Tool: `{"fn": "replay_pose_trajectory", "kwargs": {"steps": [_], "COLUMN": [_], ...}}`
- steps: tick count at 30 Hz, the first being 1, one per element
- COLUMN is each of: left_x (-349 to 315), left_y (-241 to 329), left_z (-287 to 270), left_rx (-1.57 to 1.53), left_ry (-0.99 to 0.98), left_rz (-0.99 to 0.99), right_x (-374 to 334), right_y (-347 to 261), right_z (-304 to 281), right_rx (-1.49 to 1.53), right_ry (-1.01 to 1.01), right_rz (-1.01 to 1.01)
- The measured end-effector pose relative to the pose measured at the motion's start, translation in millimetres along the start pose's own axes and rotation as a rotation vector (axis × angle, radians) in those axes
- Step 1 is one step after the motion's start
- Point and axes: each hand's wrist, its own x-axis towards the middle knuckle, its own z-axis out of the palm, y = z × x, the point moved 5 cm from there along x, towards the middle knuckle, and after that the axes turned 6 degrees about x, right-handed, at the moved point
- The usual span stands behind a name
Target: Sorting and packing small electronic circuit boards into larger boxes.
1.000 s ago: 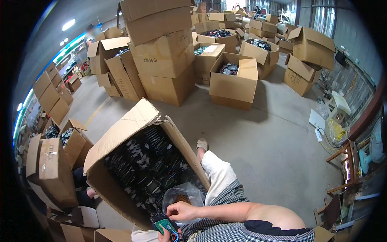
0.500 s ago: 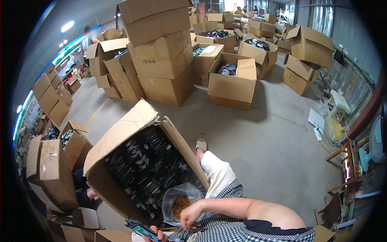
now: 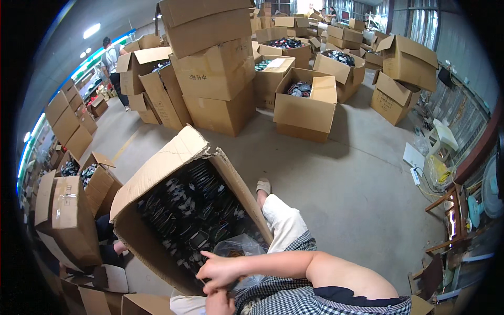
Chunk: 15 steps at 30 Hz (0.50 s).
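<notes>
My right hand (image 3: 220, 270) reaches over the near edge of a large open carton, its index finger stretched out and the other fingers curled. My left hand (image 3: 219, 303) is closed right below it, close against the right hand. What the two hands hold between them is hidden. The carton (image 3: 157, 173) is packed with rows of flat black packaged pieces (image 3: 184, 210) with pale tabs. A clear plastic bag (image 3: 241, 245) lies on them at the near right corner, partly behind my right forearm; tan rubber bands (image 3: 234, 253) show faintly inside.
Ahead stand a tall stack of cartons (image 3: 215, 68) and an open carton (image 3: 304, 113) of packaged goods. More cartons (image 3: 71, 210) are at the left, near another person's foot (image 3: 120, 247). A person (image 3: 113, 65) stands far left. At right are a wooden chair (image 3: 454, 220) and a power strip (image 3: 415, 177).
My right hand has moved left from beside the bag of rubber bands to meet my left hand. The dark and teal bundle seen in my left hand is now out of sight.
</notes>
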Motion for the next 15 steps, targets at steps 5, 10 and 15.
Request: {"fn": "replay_pose_trajectory", "kwargs": {"steps": [5, 10, 15], "left_x": [-41, -27, -34], "left_y": [-129, -103, -108], "left_z": [31, 21, 29], "left_rx": [-0.816, -1.442, -0.658], "left_ry": [0.155, 0.355, -0.271], "left_rz": [-0.396, -0.362, -0.340], "right_x": [-1, -20, 0], "right_y": [107, 33, -9], "right_z": [20, -3, 19], "right_rx": [1.350, 0.123, -0.122], "right_ry": [0.250, 0.517, -0.117], "right_rz": [0.160, -0.224, -0.332]}}
